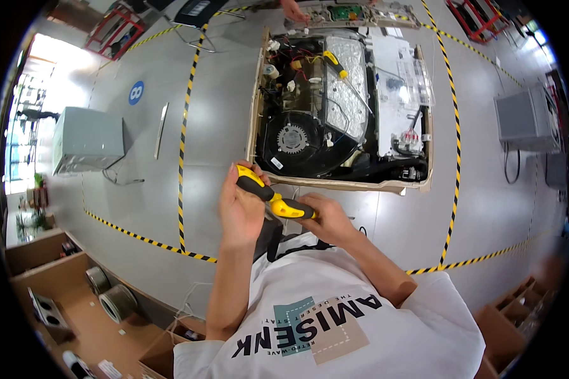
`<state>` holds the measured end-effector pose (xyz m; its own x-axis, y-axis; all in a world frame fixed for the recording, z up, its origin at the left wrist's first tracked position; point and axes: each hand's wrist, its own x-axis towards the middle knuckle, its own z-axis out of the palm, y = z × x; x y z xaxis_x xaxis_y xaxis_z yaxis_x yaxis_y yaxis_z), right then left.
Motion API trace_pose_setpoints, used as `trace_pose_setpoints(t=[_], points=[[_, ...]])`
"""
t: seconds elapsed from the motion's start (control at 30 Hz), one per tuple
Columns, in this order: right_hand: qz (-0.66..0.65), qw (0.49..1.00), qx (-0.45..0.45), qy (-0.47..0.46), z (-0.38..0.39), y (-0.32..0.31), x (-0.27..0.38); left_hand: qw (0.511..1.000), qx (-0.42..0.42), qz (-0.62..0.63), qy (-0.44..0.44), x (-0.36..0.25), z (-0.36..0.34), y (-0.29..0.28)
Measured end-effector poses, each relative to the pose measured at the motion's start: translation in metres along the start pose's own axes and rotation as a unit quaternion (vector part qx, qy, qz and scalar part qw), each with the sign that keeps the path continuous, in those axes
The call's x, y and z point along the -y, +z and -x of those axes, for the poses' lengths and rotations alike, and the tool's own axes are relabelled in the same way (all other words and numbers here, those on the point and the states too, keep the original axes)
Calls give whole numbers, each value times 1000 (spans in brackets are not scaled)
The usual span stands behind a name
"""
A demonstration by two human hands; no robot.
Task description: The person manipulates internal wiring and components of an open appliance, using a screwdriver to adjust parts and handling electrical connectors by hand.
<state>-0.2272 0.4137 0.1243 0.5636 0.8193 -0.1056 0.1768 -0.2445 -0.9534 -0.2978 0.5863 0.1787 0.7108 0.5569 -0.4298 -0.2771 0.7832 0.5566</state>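
Note:
My left hand (242,211) is closed round a yellow-and-black screwdriver handle (254,184). Another yellow-and-black screwdriver handle (293,209) is gripped in my right hand (330,220), and the two handles meet in front of my body. Their shafts cannot be made out. Just beyond my hands lies an opened appliance (339,183) in a shallow casing, showing a black round fan housing (269,142) with a toothed wheel, silver foil insulation, loose wires and white plastic parts. A third screwdriver (335,64), also yellow and black, rests on the foil.
At the far end, a person's hand (292,10) touches a long panel with a green circuit board (346,12). Grey boxy appliances (95,140) stand left and right. Cardboard boxes (76,275) with metal rings sit lower left. Black-and-yellow tape (184,136) marks the floor.

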Motion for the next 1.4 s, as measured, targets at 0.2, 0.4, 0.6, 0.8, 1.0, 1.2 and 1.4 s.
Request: trace_pose_setpoints(t=[0.2,0.4,0.6,0.8,1.0,1.2,1.4], points=[[70,981,-67,171,-20,42,-1,978,-17,-62,-197,-9,-79,-56],[49,894,-279,348,-8,75,-3,890,117,-375,-233,-54,-119,-116],[96,747,-526,395,-5,54,-53,820,137,-475,-290,-132,-161,-183],[163,716,-517,441,-16,15,-111,840,86,-481,-233,-164,-173,-179],[185,733,-454,472,-26,0,-116,871,50,-458,-170,-148,-152,-158],[252,741,-399,478,-33,5,-113,867,11,-466,-175,-133,-140,-162],[219,747,-413,472,-36,11,-104,842,34,-492,-220,-132,-190,-150]])
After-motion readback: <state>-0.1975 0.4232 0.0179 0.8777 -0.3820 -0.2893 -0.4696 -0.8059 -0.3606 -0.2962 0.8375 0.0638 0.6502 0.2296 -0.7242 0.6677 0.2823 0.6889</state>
